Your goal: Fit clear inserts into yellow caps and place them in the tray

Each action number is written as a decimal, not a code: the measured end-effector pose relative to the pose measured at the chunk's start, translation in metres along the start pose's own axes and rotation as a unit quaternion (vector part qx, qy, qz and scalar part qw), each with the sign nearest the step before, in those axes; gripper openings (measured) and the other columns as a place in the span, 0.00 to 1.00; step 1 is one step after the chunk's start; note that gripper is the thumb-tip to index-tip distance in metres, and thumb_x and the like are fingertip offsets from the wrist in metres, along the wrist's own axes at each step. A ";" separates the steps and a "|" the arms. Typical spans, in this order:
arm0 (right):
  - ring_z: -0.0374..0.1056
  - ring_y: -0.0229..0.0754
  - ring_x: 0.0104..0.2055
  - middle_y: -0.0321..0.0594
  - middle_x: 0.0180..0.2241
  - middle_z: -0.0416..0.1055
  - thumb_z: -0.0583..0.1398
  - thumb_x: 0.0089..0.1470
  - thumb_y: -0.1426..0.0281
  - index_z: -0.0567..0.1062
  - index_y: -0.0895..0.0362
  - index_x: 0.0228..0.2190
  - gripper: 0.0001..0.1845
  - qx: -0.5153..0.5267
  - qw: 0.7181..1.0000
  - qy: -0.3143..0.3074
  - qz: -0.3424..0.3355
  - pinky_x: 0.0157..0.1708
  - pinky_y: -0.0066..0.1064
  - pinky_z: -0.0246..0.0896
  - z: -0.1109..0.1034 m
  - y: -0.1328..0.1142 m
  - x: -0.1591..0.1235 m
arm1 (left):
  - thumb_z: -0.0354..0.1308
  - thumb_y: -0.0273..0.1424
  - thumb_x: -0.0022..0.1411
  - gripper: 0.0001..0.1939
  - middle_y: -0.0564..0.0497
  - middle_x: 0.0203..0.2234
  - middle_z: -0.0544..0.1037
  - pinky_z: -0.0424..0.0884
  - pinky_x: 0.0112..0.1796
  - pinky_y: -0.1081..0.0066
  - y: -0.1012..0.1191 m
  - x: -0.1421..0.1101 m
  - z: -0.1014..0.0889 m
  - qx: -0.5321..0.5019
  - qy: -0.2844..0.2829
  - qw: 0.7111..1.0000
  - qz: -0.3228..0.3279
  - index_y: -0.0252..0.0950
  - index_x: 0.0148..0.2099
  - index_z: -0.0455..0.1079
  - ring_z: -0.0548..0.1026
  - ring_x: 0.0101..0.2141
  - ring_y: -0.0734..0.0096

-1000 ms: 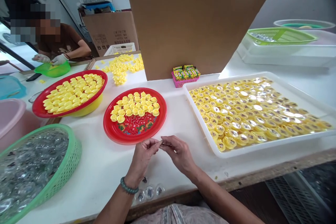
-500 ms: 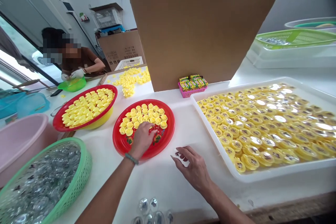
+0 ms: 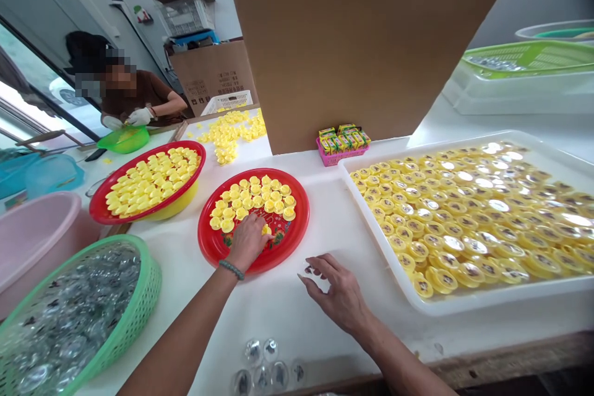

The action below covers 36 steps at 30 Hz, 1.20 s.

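Observation:
My left hand (image 3: 248, 240) reaches over the red plate (image 3: 211, 253), its thumb and fingers closed around a small yellow plastic cup (image 3: 266, 230). Several more yellow cups (image 3: 255, 190) stand on the plate's far half. Over the white table to the right, my right hand (image 3: 341, 291) pinches a small clear plastic dome (image 3: 309, 270) with a dark mark, partly hidden by the fingers. By the table's near edge lie several loose clear domes (image 3: 260, 376). A green basket (image 3: 151, 288) on the left is full of similar clear pieces.
A white tray (image 3: 403, 289) of yellow pieces with clear tops fills the right side. A red basin (image 3: 103, 213) of yellow cups, a pink basket (image 3: 330, 159) of small boxes and a cardboard panel (image 3: 362, 43) stand further back. A gloved co-worker (image 3: 155, 96) sits at far left.
My left hand now has a yellow cup between its thumb and fingers, low over the plate. My right hand keeps its clear dome and has barely moved. The view has shifted slightly.

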State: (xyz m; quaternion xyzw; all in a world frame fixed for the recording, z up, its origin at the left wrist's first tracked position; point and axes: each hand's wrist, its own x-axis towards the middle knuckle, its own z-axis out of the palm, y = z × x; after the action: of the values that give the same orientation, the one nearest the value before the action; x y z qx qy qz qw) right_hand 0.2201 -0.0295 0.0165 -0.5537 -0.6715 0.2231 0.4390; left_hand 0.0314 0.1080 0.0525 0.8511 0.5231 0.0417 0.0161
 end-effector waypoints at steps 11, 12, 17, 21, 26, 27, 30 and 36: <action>0.66 0.36 0.29 0.38 0.31 0.69 0.60 0.50 0.71 0.71 0.56 0.38 0.11 0.000 1.000 0.007 0.007 0.32 0.29 0.64 0.000 0.000 -0.001 | 0.57 0.27 0.57 0.03 0.45 0.32 0.69 0.65 0.37 0.64 -0.008 -0.005 0.005 -0.023 -0.004 0.997 0.079 0.33 0.35 0.69 0.67 0.38 0.57; 0.66 0.36 0.29 0.38 0.31 0.69 0.60 0.50 0.71 0.71 0.56 0.38 0.11 -0.002 1.000 0.007 0.007 0.32 0.28 0.64 0.000 0.000 -0.001 | 0.57 0.27 0.57 0.03 0.45 0.32 0.69 0.65 0.37 0.64 -0.008 -0.005 0.005 -0.030 -0.004 0.996 0.089 0.34 0.35 0.69 0.67 0.39 0.57; 0.67 0.36 0.30 0.38 0.31 0.69 0.60 0.51 0.70 0.71 0.56 0.38 0.10 -0.010 1.000 -0.004 0.001 0.31 0.28 0.64 0.000 -0.001 -0.001 | 0.54 0.31 0.60 0.07 0.45 0.34 0.70 0.65 0.37 0.66 -0.012 -0.001 -0.004 -0.074 0.001 0.990 0.118 0.35 0.38 0.70 0.68 0.40 0.59; 0.67 0.36 0.30 0.38 0.31 0.69 0.59 0.51 0.71 0.71 0.56 0.38 0.10 -0.011 1.000 -0.004 -0.005 0.32 0.28 0.64 -0.002 -0.002 0.000 | 0.51 0.34 0.61 0.10 0.46 0.33 0.72 0.64 0.33 0.67 -0.015 0.005 -0.017 -0.048 0.018 0.998 0.038 0.35 0.38 0.70 0.71 0.36 0.61; 0.67 0.36 0.30 0.38 0.31 0.69 0.59 0.51 0.71 0.70 0.55 0.38 0.10 -0.005 1.000 0.005 -0.011 0.31 0.28 0.64 -0.003 -0.002 0.000 | 0.47 0.46 0.60 0.20 0.44 0.25 0.74 0.62 0.28 0.67 -0.013 0.000 -0.021 -0.005 0.011 0.980 -0.197 0.34 0.32 0.68 0.73 0.31 0.56; 0.67 0.36 0.30 0.38 0.31 0.69 0.59 0.51 0.71 0.70 0.55 0.39 0.10 -0.004 1.000 0.003 -0.015 0.31 0.28 0.64 -0.003 -0.002 0.000 | 0.48 0.50 0.58 0.23 0.43 0.25 0.74 0.62 0.27 0.66 -0.011 -0.002 -0.018 0.000 -0.008 0.976 -0.217 0.33 0.32 0.68 0.73 0.31 0.53; 0.67 0.37 0.30 0.39 0.32 0.69 0.59 0.51 0.71 0.70 0.55 0.39 0.11 -0.002 1.000 -0.011 -0.023 0.32 0.29 0.65 -0.001 -0.002 -0.001 | 0.51 0.54 0.53 0.28 0.38 0.26 0.75 0.63 0.26 0.65 -0.004 -0.007 -0.002 -0.008 -0.021 0.974 -0.224 0.31 0.34 0.67 0.74 0.31 0.48; 0.67 0.37 0.30 0.39 0.31 0.69 0.59 0.51 0.71 0.71 0.55 0.39 0.11 -0.002 1.000 -0.012 -0.023 0.32 0.30 0.65 -0.001 -0.002 -0.003 | 0.58 0.40 0.53 0.12 0.43 0.24 0.75 0.65 0.27 0.66 -0.005 -0.013 0.015 -0.026 0.008 0.984 -0.178 0.35 0.31 0.68 0.74 0.30 0.53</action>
State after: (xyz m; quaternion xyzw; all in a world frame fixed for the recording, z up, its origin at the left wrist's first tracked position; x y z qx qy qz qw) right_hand 0.2204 -0.0334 0.0172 -0.5367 -0.6894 0.2182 0.4348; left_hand 0.0226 0.0985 0.0370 0.7430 0.6654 0.0583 0.0415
